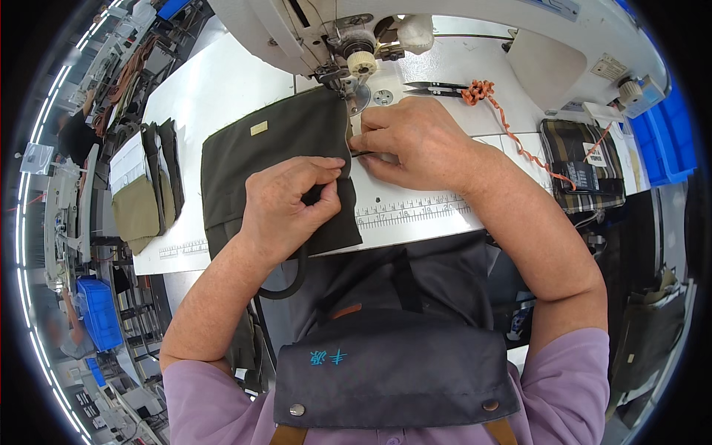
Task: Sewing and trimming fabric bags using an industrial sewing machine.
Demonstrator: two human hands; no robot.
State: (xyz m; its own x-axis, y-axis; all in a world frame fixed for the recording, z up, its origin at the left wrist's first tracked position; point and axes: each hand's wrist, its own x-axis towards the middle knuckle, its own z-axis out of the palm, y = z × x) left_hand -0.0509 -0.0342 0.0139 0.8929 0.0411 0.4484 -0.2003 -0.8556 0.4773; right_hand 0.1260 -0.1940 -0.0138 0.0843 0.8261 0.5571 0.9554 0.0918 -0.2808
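A dark olive fabric piece [252, 167] lies on the sewing machine table, its upper right corner by the presser foot [359, 98]. It bears a small pale label [259, 128]. My left hand [289, 196] rests on the piece, thumb and fingers pinched on the cloth near its right edge. My right hand [415, 141] is just right of that edge, fingers closed at it. A thin dark strip [363, 153] shows between its fingers; whether it is part of the cloth's edge I cannot tell.
The sewing machine head [348, 37] stands over the far side. Black thread snips [434, 89] with an orange coiled cord [512, 137] lie to the right, near a plaid pouch [571, 159]. Stacked fabric pieces [144, 185] sit at left. A printed ruler [415, 211] runs along the near edge.
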